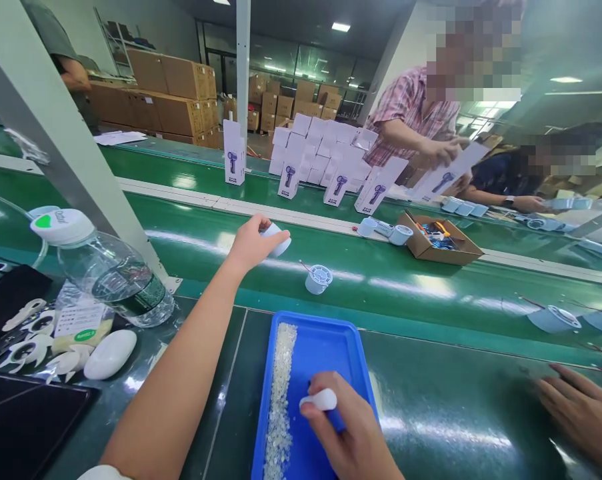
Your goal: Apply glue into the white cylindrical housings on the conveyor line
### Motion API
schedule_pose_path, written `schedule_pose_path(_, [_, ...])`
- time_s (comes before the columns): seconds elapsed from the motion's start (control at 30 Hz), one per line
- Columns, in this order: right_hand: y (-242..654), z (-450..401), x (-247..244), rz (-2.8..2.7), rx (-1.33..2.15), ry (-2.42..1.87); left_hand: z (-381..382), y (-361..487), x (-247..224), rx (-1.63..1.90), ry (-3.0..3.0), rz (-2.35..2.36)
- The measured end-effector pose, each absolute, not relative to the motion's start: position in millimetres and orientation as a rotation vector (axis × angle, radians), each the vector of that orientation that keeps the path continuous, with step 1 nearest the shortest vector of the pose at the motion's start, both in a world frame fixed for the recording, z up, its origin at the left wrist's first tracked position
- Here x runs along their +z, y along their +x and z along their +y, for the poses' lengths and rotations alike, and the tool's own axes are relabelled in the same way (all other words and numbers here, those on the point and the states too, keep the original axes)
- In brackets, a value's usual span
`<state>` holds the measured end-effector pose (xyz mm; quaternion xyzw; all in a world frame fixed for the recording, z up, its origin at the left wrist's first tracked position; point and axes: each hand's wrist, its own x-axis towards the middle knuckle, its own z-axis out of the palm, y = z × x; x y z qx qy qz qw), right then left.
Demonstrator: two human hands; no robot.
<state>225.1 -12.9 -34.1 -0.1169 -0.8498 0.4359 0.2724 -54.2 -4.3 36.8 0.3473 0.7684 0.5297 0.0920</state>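
My left hand (253, 248) reaches out over the green conveyor belt, its fingers closed around a small light-blue round housing (282, 245). A similar light-blue housing (319, 280) with a thin wire stands on the belt just right of it. Low in the view, my right hand (348, 423) grips a white rod-like tool (321, 400) between thumb and fingers; its kind is unclear, and the fingers hide part of it. That hand is over a blue tray (348, 327), where a strip of small translucent pieces (281, 393) lies along the left side.
A water bottle (125, 280) and white plastic parts (111, 355) sit at left, beside a slanted post (81, 133). Printed cartons (291, 167) and a tool box (443, 250) stand beyond the belt. Another person's hand (581, 413) is at right; two people work opposite.
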Motion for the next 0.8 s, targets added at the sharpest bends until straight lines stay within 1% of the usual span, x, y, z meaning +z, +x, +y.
schedule_pose_path(0.1, [230, -10, -30, -2.239, 1.06, -0.372, -3, -49, 42, 1.745, 0.933, 1.996])
schedule_pose_path(0.2, [244, -6, -33, -1.941, 0.959, -0.69, -1, -43, 49, 1.847, 0.823, 1.767])
schedule_pose_path(0.27, [255, -5, -38, -1.762, 0.954, -0.908, 1, -40, 53, 1.898, 0.775, 1.638])
schedule_pose_path(0.33, [264, -6, -44, -1.67, 0.974, -1.035, 2, -37, 56, 1.922, 0.744, 1.539])
schedule_pose_path(0.47, [271, -6, -53, -1.735, 1.021, -0.992, 5, -33, 57, 1.894, 0.752, 1.514])
schedule_pose_path(0.6, [267, -5, -52, -1.799, 1.039, -0.944, 4, -31, 58, 1.888, 0.735, 1.543])
schedule_pose_path(0.8, [265, -5, -54, -1.808, 1.065, -0.998, 2, -33, 60, 1.924, 0.707, 1.476])
